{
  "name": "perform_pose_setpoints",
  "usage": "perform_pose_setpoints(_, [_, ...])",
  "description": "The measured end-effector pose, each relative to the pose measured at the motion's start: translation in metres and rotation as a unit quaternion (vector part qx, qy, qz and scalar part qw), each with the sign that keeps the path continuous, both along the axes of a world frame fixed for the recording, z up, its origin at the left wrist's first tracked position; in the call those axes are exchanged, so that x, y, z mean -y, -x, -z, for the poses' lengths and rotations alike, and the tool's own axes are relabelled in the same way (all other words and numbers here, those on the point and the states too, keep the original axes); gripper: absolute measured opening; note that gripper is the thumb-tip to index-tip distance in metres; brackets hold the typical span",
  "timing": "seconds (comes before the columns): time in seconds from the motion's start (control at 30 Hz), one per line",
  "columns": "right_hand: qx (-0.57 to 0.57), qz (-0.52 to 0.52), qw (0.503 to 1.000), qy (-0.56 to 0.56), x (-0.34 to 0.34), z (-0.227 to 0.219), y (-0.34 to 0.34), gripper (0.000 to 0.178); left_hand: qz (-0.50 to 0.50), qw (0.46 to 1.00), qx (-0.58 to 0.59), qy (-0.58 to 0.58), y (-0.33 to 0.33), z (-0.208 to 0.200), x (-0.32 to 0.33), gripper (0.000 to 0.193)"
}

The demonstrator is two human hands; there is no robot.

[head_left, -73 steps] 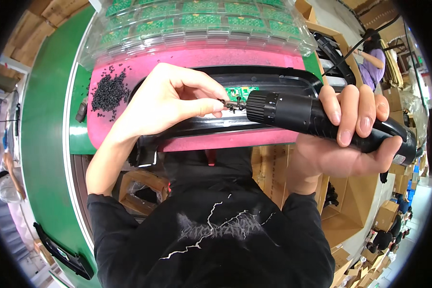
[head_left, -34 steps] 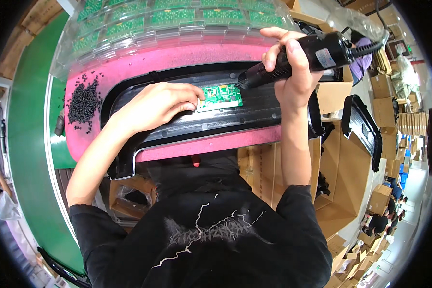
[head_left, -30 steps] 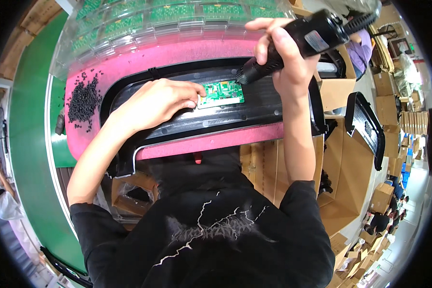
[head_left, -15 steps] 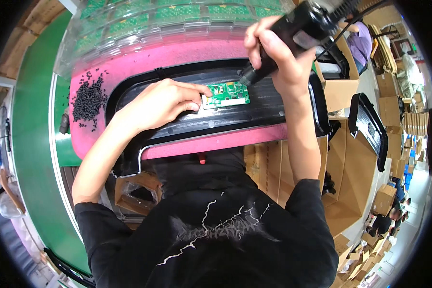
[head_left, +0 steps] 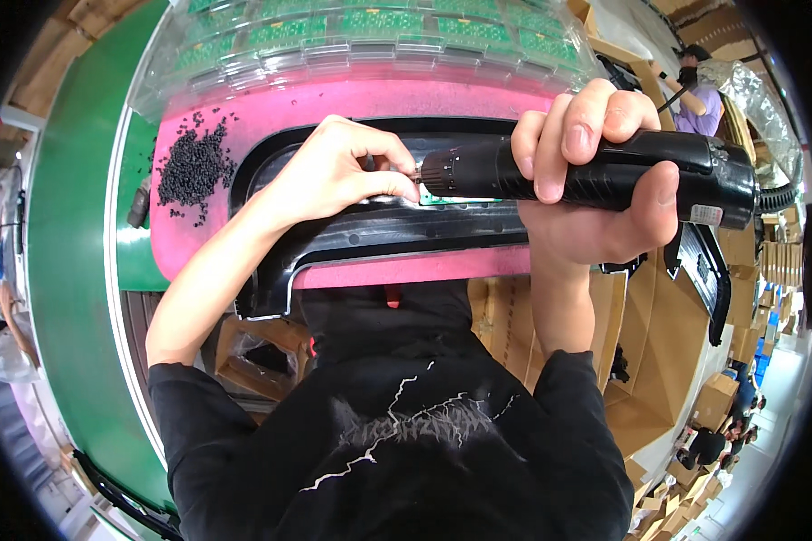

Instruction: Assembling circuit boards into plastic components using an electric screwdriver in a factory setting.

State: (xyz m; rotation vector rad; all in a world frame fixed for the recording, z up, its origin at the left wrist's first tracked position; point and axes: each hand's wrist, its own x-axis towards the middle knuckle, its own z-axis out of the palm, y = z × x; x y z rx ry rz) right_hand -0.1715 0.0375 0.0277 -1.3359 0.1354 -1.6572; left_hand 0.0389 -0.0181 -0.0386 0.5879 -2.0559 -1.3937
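The right hand [head_left: 586, 225] grips a black screwdriver [head_left: 478, 167] in the upper right of the frame. By its tip, the left hand [head_left: 334, 169] bunches its fingers; one cannot tell if they hold anything. Near the middle, a green board [head_left: 460, 200] peeks out below, in a black shell [head_left: 374, 227].
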Motion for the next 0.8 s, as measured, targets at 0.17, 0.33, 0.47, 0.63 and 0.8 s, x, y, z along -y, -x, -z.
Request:
perform_pose_setpoints(0.17, [0.006, -0.006, 1.0, 0.012, 0.005, 0.0, -0.006, 0.031, -0.003, 1.0, 0.014, -0.006, -0.003, -0.001, 0.002, 0.014])
perform_pose_setpoints(0.33, [-0.131, 0.113, 0.985, -0.023, 0.016, 0.006, -0.009, 0.026, -0.126, 0.987, 0.019, 0.1, -0.009, -0.013, 0.005, 0.021])
perform_pose_setpoints(0.47, [-0.074, 0.133, 0.986, -0.065, 0.028, 0.014, -0.013, 0.012, -0.252, 0.956, -0.084, 0.125, -0.039, -0.049, -0.008, 0.016])
perform_pose_setpoints(0.63, [-0.105, 0.097, 0.986, -0.084, 0.032, 0.029, -0.01, 0.018, -0.135, 0.975, -0.093, 0.147, -0.108, -0.073, -0.086, 0.017])
perform_pose_setpoints(0.8, [-0.134, 0.032, 0.987, -0.089, 0.037, 0.031, 0.012, 0.028, 0.105, 0.992, 0.026, -0.063, -0.145, -0.013, -0.144, 0.026])
